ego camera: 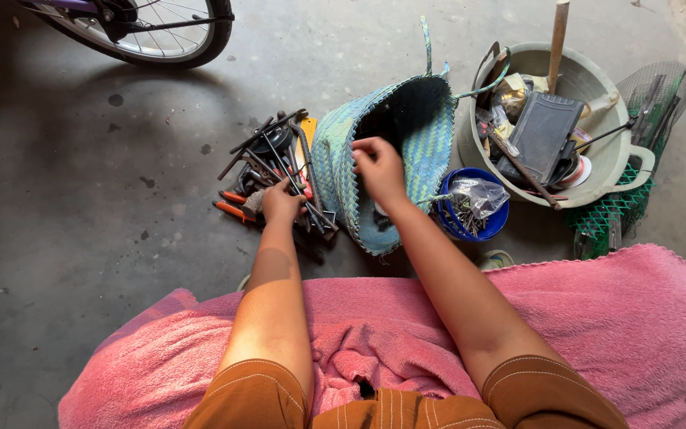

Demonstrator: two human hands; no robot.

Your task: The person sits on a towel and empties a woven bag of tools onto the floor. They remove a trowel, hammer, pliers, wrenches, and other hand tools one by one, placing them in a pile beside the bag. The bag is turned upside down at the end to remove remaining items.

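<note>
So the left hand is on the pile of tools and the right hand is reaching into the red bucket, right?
Not quite. The head view shows the right hand at the mouth of the woven bag, not in a red bucket. The left hand is on the pile of tools, as you said.

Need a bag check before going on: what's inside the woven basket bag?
The woven bag gapes dark; the right hand is at its mouth, covering part. Contents cannot be made out. The left hand rests on the tool pile.
</note>
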